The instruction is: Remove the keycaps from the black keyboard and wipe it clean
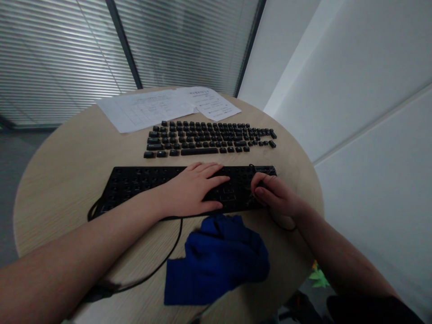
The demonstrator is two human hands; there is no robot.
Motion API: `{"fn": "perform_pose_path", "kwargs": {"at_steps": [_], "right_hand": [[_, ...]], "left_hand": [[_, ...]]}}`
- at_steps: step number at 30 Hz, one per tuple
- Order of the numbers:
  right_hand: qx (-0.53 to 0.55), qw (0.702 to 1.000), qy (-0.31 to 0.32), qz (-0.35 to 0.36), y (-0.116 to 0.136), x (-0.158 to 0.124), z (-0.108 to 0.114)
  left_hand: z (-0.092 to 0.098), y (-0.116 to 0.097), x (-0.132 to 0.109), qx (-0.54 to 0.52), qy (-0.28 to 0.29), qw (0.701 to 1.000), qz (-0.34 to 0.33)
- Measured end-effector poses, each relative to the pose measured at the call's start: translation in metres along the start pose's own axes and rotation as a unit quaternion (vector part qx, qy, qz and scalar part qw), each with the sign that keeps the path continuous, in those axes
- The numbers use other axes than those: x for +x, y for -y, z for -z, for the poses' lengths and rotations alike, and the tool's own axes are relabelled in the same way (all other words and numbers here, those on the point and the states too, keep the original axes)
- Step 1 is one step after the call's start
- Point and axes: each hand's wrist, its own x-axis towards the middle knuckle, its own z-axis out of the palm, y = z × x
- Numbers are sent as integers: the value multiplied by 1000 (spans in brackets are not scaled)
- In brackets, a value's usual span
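A black keyboard base (135, 180) with its keycaps off lies across the round table. My left hand (194, 189) rests flat on its middle, palm down and fingers spread. At the base's right end, my right hand (272, 193) is closed in a pinch with curled fingers. Thin dark wire-like lines show near those fingers, but what they hold is hidden. Behind the base, loose black keycaps (202, 138) are laid out in rows like a keyboard, long space bar (199, 151) at the front. A crumpled blue cloth (222, 256) lies in front of the base.
Printed paper sheets (151, 108) lie at the far side of the wooden table (60, 180). A black cable (168, 254) curves from the base toward the near edge. Glass with blinds (60, 58) stands behind, and a white wall (367, 112) is at the right.
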Motion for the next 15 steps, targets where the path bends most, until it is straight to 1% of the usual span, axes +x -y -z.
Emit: {"fn": "perform_pose_path", "kwargs": {"at_steps": [3,8,10,12,15], "right_hand": [[8,1000,3,-11,-1,1,0],[-4,1000,26,-10,4,2,0],[-13,1000,26,-9,4,2,0],[-23,1000,21,7,3,3,0],[-52,997,27,51,2,2,1]], "left_hand": [[0,0,0,0,1,1000,0],[2,0,0,2,4,1000,-1],[2,-1,0,0,4,1000,-1],[1,0,0,0,6,1000,0],[0,0,0,5,10,1000,3]]}}
